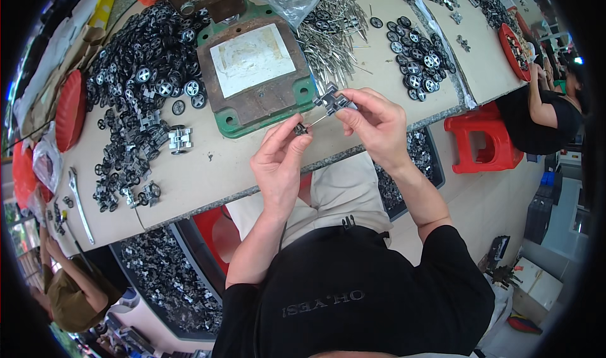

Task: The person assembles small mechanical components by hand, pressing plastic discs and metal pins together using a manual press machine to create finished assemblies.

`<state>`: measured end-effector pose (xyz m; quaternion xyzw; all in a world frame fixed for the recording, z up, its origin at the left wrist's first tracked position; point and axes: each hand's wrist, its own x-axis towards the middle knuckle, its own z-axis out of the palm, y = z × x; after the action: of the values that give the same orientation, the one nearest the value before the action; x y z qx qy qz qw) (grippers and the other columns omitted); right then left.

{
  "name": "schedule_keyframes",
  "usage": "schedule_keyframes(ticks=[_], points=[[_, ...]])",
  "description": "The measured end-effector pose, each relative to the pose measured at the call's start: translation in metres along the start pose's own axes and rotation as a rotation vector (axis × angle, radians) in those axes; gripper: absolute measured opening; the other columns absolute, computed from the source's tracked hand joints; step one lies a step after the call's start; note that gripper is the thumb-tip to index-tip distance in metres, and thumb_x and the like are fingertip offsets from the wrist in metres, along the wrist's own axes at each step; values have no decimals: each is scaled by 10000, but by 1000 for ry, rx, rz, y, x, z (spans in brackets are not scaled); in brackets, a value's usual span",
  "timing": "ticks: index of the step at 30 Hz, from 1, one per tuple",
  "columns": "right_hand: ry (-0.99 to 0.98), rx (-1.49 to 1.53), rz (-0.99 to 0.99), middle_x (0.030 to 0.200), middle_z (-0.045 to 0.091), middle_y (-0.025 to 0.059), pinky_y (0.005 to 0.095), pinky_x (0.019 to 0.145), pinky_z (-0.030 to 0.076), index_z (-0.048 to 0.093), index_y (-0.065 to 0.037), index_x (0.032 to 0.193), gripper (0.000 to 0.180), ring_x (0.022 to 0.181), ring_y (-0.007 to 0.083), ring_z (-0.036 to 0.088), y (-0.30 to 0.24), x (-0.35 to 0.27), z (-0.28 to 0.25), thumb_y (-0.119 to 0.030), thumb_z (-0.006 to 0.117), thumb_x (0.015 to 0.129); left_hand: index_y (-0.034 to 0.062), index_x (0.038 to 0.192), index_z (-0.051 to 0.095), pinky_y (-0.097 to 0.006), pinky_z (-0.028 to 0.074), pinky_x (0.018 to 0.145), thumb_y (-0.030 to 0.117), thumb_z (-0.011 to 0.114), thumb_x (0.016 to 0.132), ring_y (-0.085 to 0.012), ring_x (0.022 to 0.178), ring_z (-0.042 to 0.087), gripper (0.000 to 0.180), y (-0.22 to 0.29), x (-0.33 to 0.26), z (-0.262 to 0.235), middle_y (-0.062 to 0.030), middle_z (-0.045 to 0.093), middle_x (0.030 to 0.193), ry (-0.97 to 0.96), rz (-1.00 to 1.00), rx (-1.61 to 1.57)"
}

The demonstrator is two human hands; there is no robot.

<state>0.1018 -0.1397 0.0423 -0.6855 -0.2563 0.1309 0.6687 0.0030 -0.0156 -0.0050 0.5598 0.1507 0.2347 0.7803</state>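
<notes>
Head view: wheel heaps (142, 61) (axle pins (331, 39) beyond)

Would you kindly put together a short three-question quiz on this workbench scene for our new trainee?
1. True or false: the right hand holds a small grey plastic frame.
2. What does the left hand pinch? A) a small black wheel on a thin metal axle B) a wrench C) a red tray
3. What colour is the base of the press fixture behind the hands?

Key: 1 true. 2 A: the small black wheel. 3 green.
</notes>
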Motion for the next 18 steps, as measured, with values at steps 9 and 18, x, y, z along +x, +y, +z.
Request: schedule_keyframes(ticks=[9, 18], points=[[-25, 55, -89, 846, 583, 66, 193, 550, 458, 603, 37, 1009, 233, 656, 85, 554, 11, 5, -6, 18, 618, 778, -36, 1132, 531, -294, 504, 786, 53, 569, 842, -204, 882, 605, 305, 6, 3, -2, -128, 595, 1023, -41, -230, -251], [-4, -44, -93, 823, 591, 84, 198, 544, 459, 602, 43, 998, 241, 647, 97, 563, 2, 6, -1, 55, 607, 757, -47, 1145, 515, -303, 507, 797, 83, 555, 857, -236, 857, 615, 318, 6, 7, -3, -152, 590, 1030, -39, -132, -70]])
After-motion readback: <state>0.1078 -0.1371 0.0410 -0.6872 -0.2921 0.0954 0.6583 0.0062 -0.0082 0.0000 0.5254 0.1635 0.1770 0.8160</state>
